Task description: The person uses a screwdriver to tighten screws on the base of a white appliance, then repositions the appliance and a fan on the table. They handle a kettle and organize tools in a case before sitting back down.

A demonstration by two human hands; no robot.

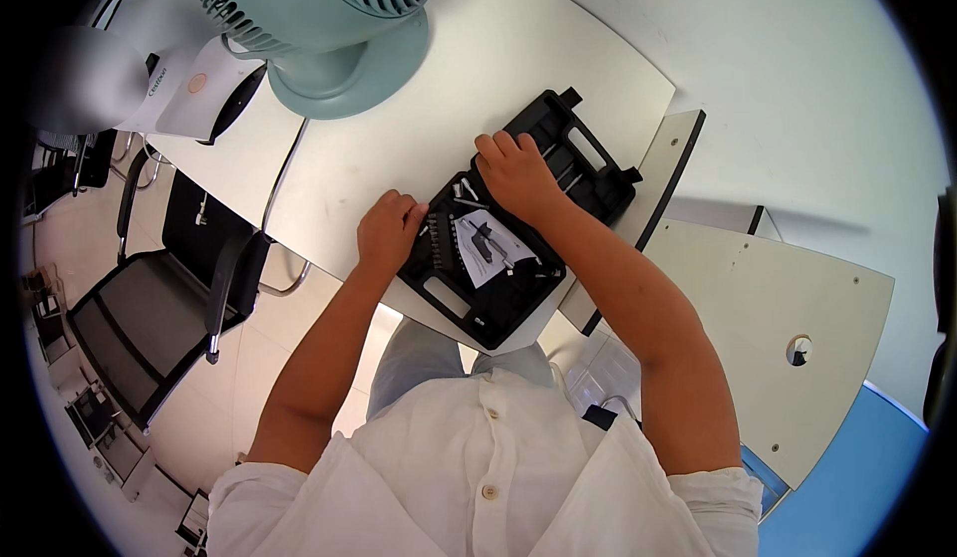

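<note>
The tool case [518, 228] lies open on the white bench [399, 148], at the near edge, directly in front of the person's torso. This position keeps both halves within reach of both hands without leaning.

The left hand [389, 230] rests on the bench at the left edge of the case, touching the row of bits [439, 243]. Its fingers are curled loosely; whether they pinch a bit cannot be determined, as the knuckles hide the tips. The placement suggests it steadies the case against sliding.

The right hand [516, 173] lies palm-down across the middle of the case, near the hinge line. Its fingers are bent onto the moulded tray; whether they grip anything cannot be told. A white leaflet [488, 248] lies in the near half, over the tool recesses.

The case sits at an angle to the bench edge, with the lid half [583, 153] pointing away to the right, so the handle faces outward.

A green fan [329, 29] stands at the far left of the bench, well apart from the case. A black chair [150, 308] stands below left.
</note>
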